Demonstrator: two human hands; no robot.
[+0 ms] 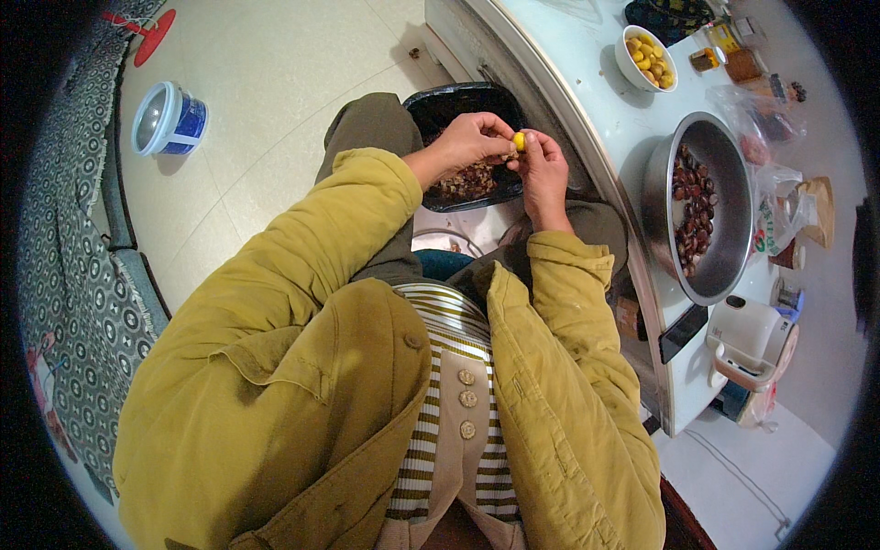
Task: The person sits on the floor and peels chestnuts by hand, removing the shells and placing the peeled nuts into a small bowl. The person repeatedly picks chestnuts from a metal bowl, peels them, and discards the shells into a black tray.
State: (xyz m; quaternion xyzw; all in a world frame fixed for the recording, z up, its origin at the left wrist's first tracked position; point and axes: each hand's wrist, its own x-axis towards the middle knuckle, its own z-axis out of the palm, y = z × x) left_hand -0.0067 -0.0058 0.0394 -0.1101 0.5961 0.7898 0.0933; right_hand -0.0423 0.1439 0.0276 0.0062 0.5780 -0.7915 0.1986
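Both my hands meet over a bin lined with a black plastic bag (471,91), which holds many brown shell pieces (467,184). Between my fingertips is a yellow peeled chestnut (519,141). My left hand (462,146) touches its near side with thumb and index finger, beside a bit of brown shell or skin. My right hand (545,172) grips the chestnut from the other side. On the table to the right, a white bowl (627,63) holds peeled yellow chestnuts (648,60). A large steel basin (732,206) holds dark brown unpeeled chestnuts (693,206).
The white table (598,89) curves along my right, with a black phone (683,334), a white appliance (746,337), jars and plastic bags on it. A blue-and-white bucket (184,122) stands on the tiled floor at left, near a patterned cloth (62,206).
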